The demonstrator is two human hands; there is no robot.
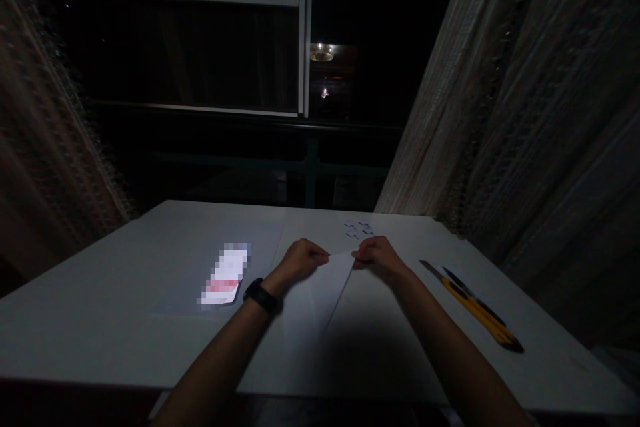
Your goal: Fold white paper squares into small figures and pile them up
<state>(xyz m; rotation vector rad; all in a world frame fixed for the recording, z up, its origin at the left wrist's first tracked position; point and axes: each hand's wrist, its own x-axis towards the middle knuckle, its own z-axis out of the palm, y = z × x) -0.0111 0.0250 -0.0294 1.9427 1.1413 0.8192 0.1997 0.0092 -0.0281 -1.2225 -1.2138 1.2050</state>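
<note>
A sheet of white paper [320, 290] is held between my two hands above the table, its top edge stretched from one hand to the other. My left hand [301, 260] pinches the upper left corner, and a dark watch [261, 295] sits on that wrist. At the upper right corner, the fingers of my right hand [379, 255] are closed on the same sheet. The paper narrows toward its lower end; whether it is folded I cannot tell in the dim light. Several small dark-marked pieces [359, 229] lie just beyond my right hand.
A lit phone [226, 275] with a blurred screen rests on a pale sheet [173, 303] at the left. On the right lie a yellow utility knife [477, 310] and a slim dark pen-like tool [473, 293]. Curtains [440, 80] hang behind the white table [75, 333], beside a dark window.
</note>
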